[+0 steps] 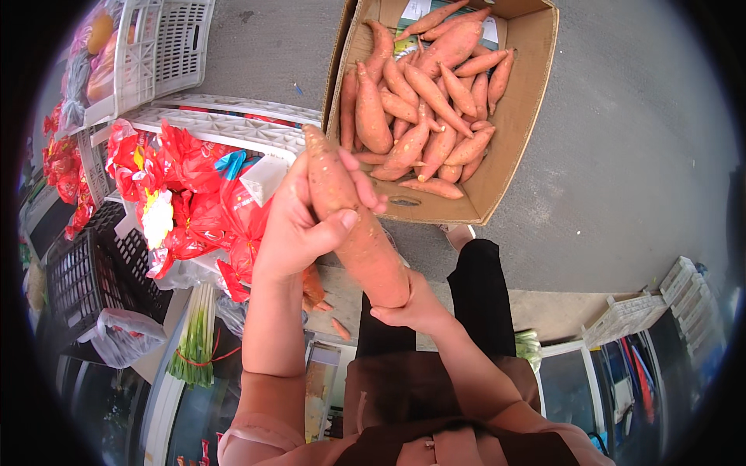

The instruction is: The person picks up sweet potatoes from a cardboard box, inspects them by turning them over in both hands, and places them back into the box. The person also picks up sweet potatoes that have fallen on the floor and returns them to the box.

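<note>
A large sweet potato (355,239) slants across the middle of the view, held by both hands. My left hand (309,215) wraps its upper part, the thumb lying over the front and the fingers behind. At its thick lower end, my right hand (417,306) grips from below and the right side. Beyond the hands an open cardboard box (518,134) sits on the ground, filled with many sweet potatoes (431,99) of mixed sizes. Printed paper (414,11) shows under those at the far end. The held sweet potato stays clear of the box's pile.
Red plastic bags (198,163) fill a white plastic crate (233,128) on the left. Another white crate (180,46) stands behind it. Lower left are a black crate (76,285) and a bundle of scallions (198,338). Grey pavement (612,145) lies to the right.
</note>
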### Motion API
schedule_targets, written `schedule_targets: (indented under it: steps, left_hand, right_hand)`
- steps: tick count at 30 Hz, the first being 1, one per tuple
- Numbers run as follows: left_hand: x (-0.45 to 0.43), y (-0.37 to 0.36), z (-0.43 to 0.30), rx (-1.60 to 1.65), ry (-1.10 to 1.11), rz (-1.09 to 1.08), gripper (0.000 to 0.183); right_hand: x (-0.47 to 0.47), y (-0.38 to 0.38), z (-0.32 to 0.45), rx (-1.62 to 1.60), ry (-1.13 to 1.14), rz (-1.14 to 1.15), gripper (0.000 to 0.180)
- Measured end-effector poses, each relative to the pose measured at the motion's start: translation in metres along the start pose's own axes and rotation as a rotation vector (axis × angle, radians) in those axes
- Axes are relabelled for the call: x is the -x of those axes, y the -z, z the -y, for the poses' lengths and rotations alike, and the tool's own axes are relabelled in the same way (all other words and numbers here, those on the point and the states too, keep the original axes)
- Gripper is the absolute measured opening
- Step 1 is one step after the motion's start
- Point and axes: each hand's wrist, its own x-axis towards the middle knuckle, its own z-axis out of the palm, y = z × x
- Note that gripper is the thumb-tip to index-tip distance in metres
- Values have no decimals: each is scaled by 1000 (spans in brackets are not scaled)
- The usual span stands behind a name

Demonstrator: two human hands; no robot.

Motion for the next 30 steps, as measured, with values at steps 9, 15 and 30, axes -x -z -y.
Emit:
schedule_targets:
  steps: [9,15,30]
  left_hand:
    - [-32,1,16,6,104,-20,48]
    - [-38,-10,28,24,142,-234,52]
    - [-29,-1,30,192,49,-58,70]
  right_hand:
    - [-7,-6,9,361,211,-571,46]
    - [-11,-1,1,628,235,-790,45]
    - [-9,-4,-7,522,194,-780,50]
